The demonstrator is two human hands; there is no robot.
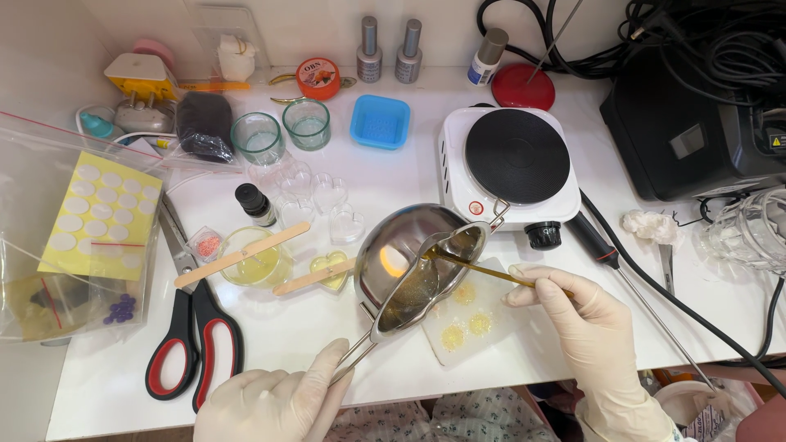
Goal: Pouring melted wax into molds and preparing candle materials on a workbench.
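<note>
Left hand point(274, 405), gloved, fingers closed on the wire handle of a small steel melting pot point(422, 282), held tilted above the counter point(286, 336). Right hand point(573, 315) pinches a thin stick point(499, 274) whose tip dips in the amber liquid near the spout. Best kept steady over the white mould point(471, 315) beneath. Hot plate point(512, 160) behind.

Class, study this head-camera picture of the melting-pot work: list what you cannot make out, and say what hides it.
- Left hand: wrist cut off by the bottom edge.
- White mould: near part hidden under the steel pot.
- Stick: rear end hidden inside the right hand.
- Glass jar: cut off by the right edge.
</note>
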